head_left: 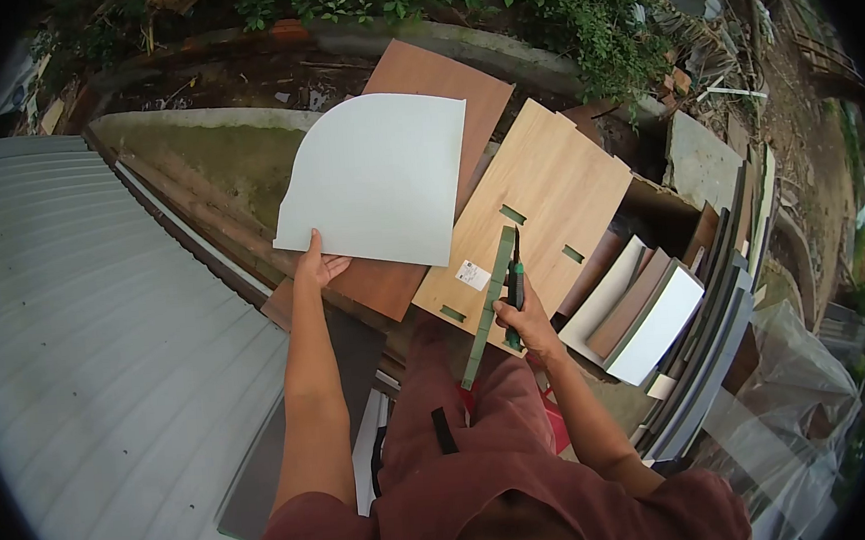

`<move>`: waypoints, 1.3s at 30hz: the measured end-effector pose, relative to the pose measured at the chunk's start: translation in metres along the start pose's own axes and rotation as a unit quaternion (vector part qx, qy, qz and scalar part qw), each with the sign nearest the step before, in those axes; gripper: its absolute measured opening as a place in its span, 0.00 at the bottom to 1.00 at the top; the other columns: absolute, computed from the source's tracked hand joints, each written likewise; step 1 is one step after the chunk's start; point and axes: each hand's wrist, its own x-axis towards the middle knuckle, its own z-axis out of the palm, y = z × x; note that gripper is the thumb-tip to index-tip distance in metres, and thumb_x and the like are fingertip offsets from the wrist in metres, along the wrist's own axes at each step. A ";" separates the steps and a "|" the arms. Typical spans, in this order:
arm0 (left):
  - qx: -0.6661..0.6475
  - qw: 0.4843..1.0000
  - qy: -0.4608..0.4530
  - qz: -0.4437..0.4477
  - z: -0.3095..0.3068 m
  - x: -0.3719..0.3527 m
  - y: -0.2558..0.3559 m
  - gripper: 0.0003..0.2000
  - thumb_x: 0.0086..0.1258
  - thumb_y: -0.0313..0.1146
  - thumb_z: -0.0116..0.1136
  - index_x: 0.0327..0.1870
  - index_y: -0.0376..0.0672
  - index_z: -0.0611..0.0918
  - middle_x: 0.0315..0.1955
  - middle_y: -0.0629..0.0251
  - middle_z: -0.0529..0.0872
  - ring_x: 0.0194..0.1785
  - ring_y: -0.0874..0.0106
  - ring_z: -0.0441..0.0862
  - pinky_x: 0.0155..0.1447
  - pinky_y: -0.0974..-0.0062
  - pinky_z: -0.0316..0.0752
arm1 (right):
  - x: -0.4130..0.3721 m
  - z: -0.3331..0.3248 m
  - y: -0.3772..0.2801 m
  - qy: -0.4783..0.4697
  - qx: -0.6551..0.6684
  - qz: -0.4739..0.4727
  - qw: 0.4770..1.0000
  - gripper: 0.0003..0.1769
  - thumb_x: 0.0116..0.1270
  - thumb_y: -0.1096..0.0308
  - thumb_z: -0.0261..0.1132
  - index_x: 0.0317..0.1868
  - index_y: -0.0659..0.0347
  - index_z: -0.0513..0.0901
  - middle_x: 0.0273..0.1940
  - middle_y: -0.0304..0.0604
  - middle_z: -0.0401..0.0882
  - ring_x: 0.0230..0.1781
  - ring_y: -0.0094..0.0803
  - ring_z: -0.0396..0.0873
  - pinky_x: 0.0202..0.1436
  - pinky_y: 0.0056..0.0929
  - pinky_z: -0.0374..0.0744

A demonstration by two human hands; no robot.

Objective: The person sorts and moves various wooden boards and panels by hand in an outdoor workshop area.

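My left hand (320,264) grips the lower edge of a white panel (376,179) with one rounded corner, thumb on top and fingers below. That panel lies over or just above a brown board (429,80). In my right hand (526,319) is a green-and-black utility knife (516,282), its dark tip pointing away from me. Under the knife, a narrow green strip (493,296) crosses a light wood board (521,178) and sticks out past its near edge. The board has several small rectangular slots and a white label (472,274).
Offcut panels (631,306) stand in a box on the right, beside stacked long dark strips (722,320). Clear plastic sheeting (792,395) lies at lower right. Corrugated metal roofing (97,344) fills the left. Green shrubs (555,11) and a low concrete edge lie beyond.
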 end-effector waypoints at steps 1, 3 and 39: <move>0.148 0.987 0.035 -0.055 0.003 -0.008 0.011 0.32 0.64 0.58 0.52 0.54 0.33 0.70 0.47 0.49 0.78 0.48 0.58 0.79 0.53 0.59 0.75 | -0.002 -0.001 -0.002 0.002 0.005 0.001 1.000 0.40 0.56 0.69 0.63 0.67 0.62 0.55 0.50 0.40 0.66 0.30 0.21 0.67 0.32 0.20 0.69; 0.295 0.946 0.074 -0.110 0.013 -0.024 0.024 0.30 0.66 0.57 0.50 0.49 0.31 0.72 0.41 0.48 0.82 0.40 0.59 0.83 0.46 0.63 0.80 | -0.006 -0.002 -0.003 -0.003 -0.044 -0.009 0.999 0.39 0.56 0.68 0.63 0.67 0.61 0.56 0.51 0.40 0.67 0.32 0.21 0.68 0.37 0.21 0.70; 0.079 0.994 0.037 -0.070 0.111 -0.095 -0.326 0.35 0.64 0.55 0.54 0.62 0.35 0.61 0.55 0.50 0.71 0.58 0.54 0.71 0.62 0.49 0.66 | -0.127 -0.336 0.105 0.510 -0.303 0.097 0.799 0.48 0.51 0.55 0.65 0.67 0.64 0.51 0.55 0.74 0.58 0.52 0.67 0.68 0.56 0.47 0.70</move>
